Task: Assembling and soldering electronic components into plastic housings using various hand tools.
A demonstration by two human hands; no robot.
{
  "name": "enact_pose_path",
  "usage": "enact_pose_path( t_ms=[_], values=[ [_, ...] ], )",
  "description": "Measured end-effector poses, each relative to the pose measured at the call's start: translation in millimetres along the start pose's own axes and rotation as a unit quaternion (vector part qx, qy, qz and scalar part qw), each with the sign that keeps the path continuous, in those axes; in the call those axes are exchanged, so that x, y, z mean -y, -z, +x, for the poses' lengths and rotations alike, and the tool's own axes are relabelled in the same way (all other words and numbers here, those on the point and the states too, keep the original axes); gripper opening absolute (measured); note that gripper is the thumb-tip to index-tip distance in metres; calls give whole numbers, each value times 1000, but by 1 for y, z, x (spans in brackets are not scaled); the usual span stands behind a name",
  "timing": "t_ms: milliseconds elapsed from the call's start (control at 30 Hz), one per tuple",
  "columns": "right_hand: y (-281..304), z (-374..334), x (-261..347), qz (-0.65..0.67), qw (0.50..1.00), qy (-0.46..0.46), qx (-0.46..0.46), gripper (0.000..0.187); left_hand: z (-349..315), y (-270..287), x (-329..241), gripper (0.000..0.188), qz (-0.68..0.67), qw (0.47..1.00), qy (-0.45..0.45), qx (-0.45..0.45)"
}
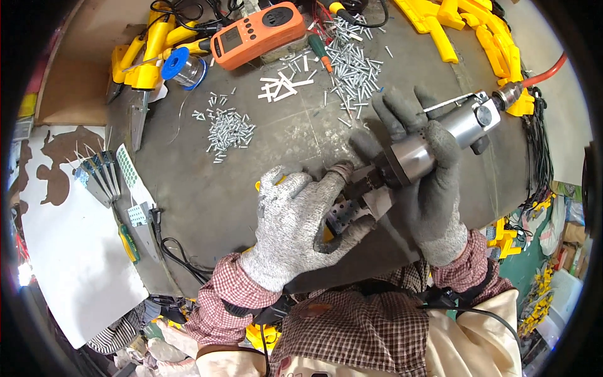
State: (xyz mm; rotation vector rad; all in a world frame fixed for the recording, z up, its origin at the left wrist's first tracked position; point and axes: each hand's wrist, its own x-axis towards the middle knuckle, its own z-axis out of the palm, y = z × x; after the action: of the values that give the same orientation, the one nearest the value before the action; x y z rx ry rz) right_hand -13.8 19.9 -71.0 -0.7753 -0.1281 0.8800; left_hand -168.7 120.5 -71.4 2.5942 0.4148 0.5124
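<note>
My right hand, in a grey glove with a dark palm, is wrapped round the silver cylinder of an air tool. The tool lies slanted, its dark jaw end pointing down-left and its hose end up-right. My left hand, in a speckled grey glove, is closed round a yellow part with a dark perforated metal end. That end sits right at the tool's jaws; whether they touch is hard to tell. Most of the yellow part is hidden under my left hand.
Loose screws lie in a small pile and a larger one. Behind are white strips, an orange meter, a solder spool and yellow housings. A red hose runs off right. Black cables lie left.
</note>
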Motion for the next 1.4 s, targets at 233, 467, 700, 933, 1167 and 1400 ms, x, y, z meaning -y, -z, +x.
enact_pose_path(
  t_ms=[233,467,700,933,1167,1400],
  values=[
    [-22,-2,19,20,999,31,-6,61,-117,6,-8,76,181,974,133,37],
    [28,-7,52,171,964,105,175,48,-59,99,10,69,-530,569,478,408],
    [75,-26,15,176,984,-27,-4,42,-89,46,-9,54,43,934,219,279],
    [75,-40,20,172,984,-40,-25,45,-99,34,-4,56,98,951,173,239],
    [78,-39,17,161,985,-25,-57,44,-101,30,0,61,101,953,163,234],
    [80,-41,16,139,988,-29,-55,43,-103,30,1,62,99,953,159,239]
  ],
)
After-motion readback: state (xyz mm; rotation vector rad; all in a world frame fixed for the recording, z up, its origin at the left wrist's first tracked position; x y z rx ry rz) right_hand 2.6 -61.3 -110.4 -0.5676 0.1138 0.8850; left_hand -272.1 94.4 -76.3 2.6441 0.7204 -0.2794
